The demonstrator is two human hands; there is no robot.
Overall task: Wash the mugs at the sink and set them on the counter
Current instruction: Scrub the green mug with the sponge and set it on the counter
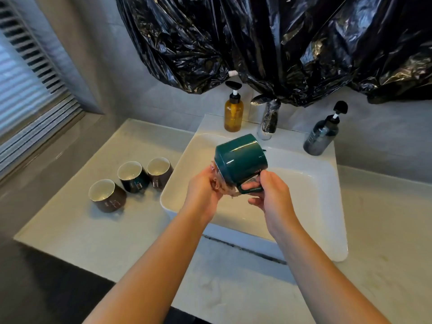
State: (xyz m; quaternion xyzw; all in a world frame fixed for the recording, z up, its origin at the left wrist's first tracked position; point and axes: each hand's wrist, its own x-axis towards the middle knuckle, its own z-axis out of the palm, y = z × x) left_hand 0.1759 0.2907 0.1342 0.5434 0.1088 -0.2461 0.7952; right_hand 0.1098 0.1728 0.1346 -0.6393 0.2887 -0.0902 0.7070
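Green mug (240, 157): held in the air over the sink (332, 206), tilted on its side, the mouth turned to the left hand and the bottom away from the person.
Right hand (273, 195): fingers curled around the handle of the green mug, gripping it.
Left hand (203, 195): grasps a pinkish cloth (224, 188) and presses it at the mouth of the green mug.
Front brown mug (109, 197): upright on the counter (93, 230), left of the sink; pale marks on its side, too small to read.
Dark mug (134, 177): upright behind it, with a small pale mark that is not readable.
Back brown mug (160, 171): upright, just beside the dark mug and near the sink wall.
Amber bottle (233, 113): pump bottle on the back rim of the sink, left of the tap (268, 118); no label I can read.
Grey bottle (321, 136): pump bottle at the right back corner; pale lettering on it, blurred.
Black plastic sheet (280, 43): hangs on the wall above the tap.
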